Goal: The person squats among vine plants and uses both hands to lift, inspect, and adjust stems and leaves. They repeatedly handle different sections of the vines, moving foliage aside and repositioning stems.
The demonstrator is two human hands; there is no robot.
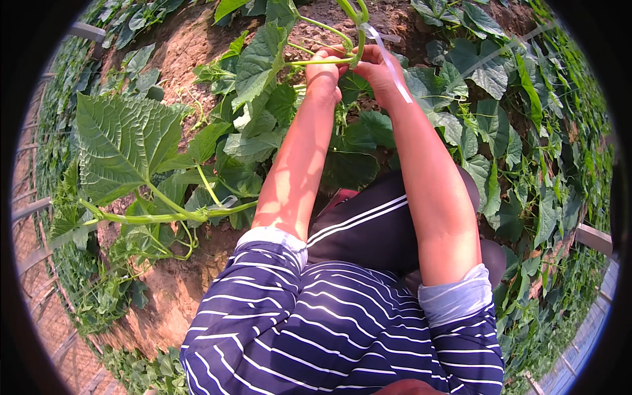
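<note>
Both hands meet at a node of a green climbing vine (pixel 361 42), which looks like cucumber, at the top centre. My right hand (pixel 379 74) has its thumb and fingers around the stem just at the node. Left of it, my left hand (pixel 323 73) has curled fingers close to the same node; a leaf stalk (pixel 316 62) crosses in front of it, so what those fingers grip is hidden. A whitish plastic ribbon (pixel 390 64) is looped on the stem above and hangs over my right wrist. A large leaf (pixel 261 61) stands left of my hands.
Another vine stem (pixel 143 217) with a broad leaf (pixel 128 143) stretches leftward near my left elbow. Dense foliage (pixel 489 128) fills the right side. Bare soil (pixel 173 59) shows between plants. My bent knee (pixel 375 222) is under my forearms. Metal bars (pixel 89 32) appear at the rim.
</note>
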